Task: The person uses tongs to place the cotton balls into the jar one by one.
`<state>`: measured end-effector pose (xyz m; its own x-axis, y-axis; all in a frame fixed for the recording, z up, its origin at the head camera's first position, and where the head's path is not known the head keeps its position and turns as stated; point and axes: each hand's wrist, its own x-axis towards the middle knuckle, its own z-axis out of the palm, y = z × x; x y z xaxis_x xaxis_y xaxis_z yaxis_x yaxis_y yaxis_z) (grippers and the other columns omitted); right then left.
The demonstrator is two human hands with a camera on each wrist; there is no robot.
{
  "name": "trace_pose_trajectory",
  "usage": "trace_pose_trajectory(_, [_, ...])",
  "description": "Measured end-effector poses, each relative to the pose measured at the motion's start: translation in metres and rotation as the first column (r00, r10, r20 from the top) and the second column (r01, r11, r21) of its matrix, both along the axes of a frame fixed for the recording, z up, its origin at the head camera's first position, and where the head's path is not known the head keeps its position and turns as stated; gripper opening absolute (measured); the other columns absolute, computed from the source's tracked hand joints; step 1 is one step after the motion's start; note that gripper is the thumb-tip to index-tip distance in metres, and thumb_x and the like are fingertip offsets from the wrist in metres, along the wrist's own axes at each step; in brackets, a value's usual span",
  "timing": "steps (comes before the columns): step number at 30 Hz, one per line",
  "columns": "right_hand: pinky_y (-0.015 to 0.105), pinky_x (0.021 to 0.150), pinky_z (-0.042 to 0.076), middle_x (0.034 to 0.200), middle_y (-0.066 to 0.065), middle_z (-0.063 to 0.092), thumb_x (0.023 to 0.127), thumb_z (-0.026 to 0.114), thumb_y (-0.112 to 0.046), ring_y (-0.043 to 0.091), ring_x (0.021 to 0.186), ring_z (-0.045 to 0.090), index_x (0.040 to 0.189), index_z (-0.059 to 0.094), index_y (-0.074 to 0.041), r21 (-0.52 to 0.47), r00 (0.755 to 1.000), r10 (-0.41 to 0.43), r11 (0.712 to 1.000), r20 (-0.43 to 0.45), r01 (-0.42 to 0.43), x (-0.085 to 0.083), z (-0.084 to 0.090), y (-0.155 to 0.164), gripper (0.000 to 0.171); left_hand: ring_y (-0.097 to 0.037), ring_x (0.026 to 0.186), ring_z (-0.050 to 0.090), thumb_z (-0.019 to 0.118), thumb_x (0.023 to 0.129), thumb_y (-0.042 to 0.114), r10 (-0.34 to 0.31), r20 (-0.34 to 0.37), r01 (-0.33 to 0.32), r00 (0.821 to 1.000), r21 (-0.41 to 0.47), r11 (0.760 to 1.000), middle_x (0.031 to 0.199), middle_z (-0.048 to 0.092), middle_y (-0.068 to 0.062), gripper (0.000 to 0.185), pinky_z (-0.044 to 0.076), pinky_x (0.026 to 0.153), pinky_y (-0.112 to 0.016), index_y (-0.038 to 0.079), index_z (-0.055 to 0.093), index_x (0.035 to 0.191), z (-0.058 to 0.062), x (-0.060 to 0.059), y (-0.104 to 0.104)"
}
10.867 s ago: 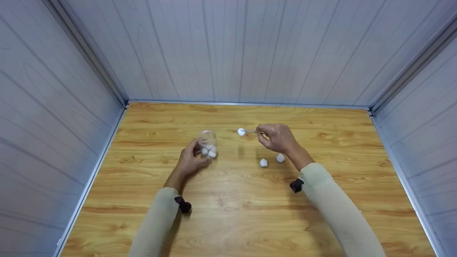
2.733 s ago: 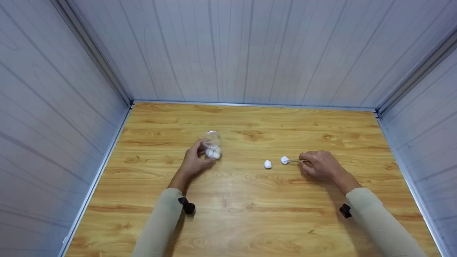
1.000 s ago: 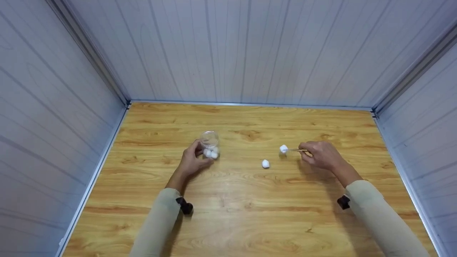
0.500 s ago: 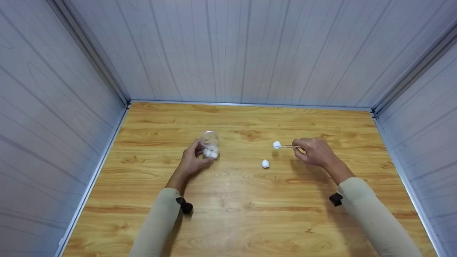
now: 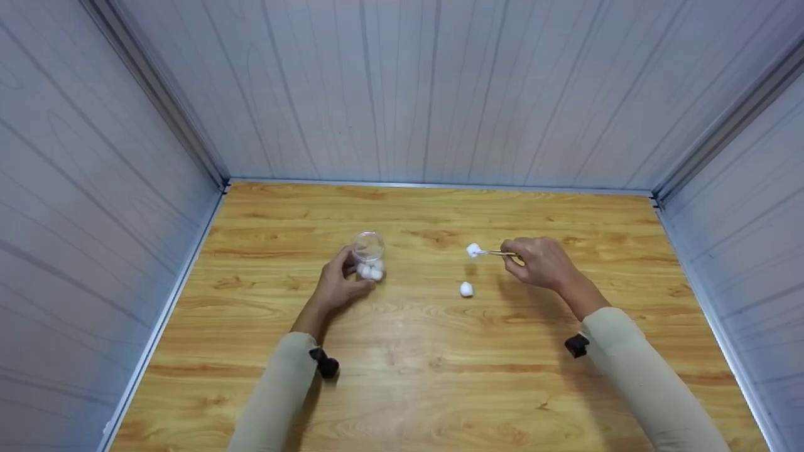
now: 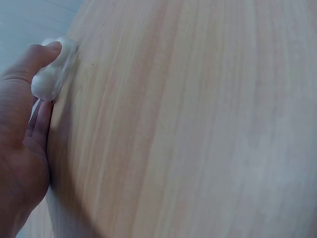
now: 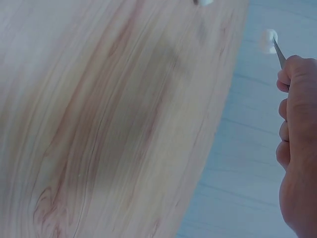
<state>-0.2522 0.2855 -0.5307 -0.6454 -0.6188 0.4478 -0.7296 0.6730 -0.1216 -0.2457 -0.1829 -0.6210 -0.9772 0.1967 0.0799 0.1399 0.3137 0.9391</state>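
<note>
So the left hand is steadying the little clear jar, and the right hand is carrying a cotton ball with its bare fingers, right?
Not quite. The left hand does hold the clear jar, but the right hand is not pinching the cotton ball with bare fingers: it grips tweezers, and their tips hold the ball above the wooden table. The head view shows this.

Long beige sleeves (image 5: 276, 389), black wrist cameras (image 5: 326, 364)

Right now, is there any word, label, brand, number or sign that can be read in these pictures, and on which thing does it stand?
None: no readable text shows in any view.
Clear jar: no label visible.
Tweezers: no marking visible.
Cotton balls, wooden table, grey wall panels: plain, no writing.
</note>
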Motion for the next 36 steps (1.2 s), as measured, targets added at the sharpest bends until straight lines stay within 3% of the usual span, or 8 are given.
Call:
trace_pose_trajectory(8, [0.027,0.051,0.044,0.077,0.007,0.077,0.095,0.079,-0.004,0.014,0.057,0.059,0.099,0.077,-0.008,-0.024,1.000,0.012,1.000,0.012,-0.011,-0.003,0.002,-0.013,0.006,-0.043,0.145,0.063,0.093,0.087,0.005,0.020,0.054,-0.018,0.998,-0.031,0.999,0.152,0.064,-0.025,0.085,0.053,0.130,-0.055,0.006,0.053,0.163,0.010,0.005,0.005])
trace_pose_trajectory(16, [0.031,0.051,0.049,0.079,0.008,0.079,0.096,0.080,-0.004,0.018,0.059,0.065,0.101,0.078,-0.009,-0.029,1.000,0.014,0.999,0.004,-0.014,-0.006,0.008,-0.029,0.007,-0.039,0.136,0.066,0.095,0.086,0.009,0.030,-0.013,-0.031,0.999,-0.050,0.998,0.143,0.065,-0.023,0.092,0.058,0.123,-0.051,0.014,0.050,0.167,0.004,0.004,0.004])
trace_pose_trajectory(20, [0.033,0.051,0.051,0.078,0.007,0.078,0.095,0.079,-0.004,0.018,0.060,0.066,0.101,0.078,-0.011,-0.037,1.000,0.015,0.999,0.002,-0.015,-0.009,0.011,-0.037,0.009,-0.042,0.144,0.062,0.093,0.088,0.005,0.011,0.041,-0.009,0.999,-0.051,0.999,0.153,0.062,-0.024,0.093,0.052,0.129,-0.058,0.015,0.048,0.169,0.010,0.004,0.005])
trace_pose_trajectory(24, [0.034,0.049,0.051,0.077,0.008,0.077,0.096,0.079,-0.004,0.019,0.059,0.065,0.099,0.077,-0.010,-0.054,1.000,0.029,0.998,0.005,-0.029,-0.011,0.013,-0.046,0.007,-0.041,0.148,0.060,0.091,0.090,0.003,0.017,0.073,-0.013,0.997,-0.055,0.998,0.158,0.060,-0.022,0.092,0.050,0.132,-0.056,0.015,0.047,0.169,0.013,0.005,0.006])
trace_pose_trajectory(36, [0.033,0.052,0.048,0.082,0.008,0.080,0.101,0.075,-0.010,0.017,0.059,0.060,0.104,0.079,-0.009,-0.058,0.998,0.026,0.998,0.054,-0.023,-0.016,0.022,-0.070,0.005,-0.037,0.139,0.066,0.095,0.087,0.002,0.000,-0.020,-0.001,1.000,-0.029,1.000,0.150,0.067,-0.021,0.089,0.056,0.127,-0.052,0.008,0.052,0.164,0.011,0.004,0.009])
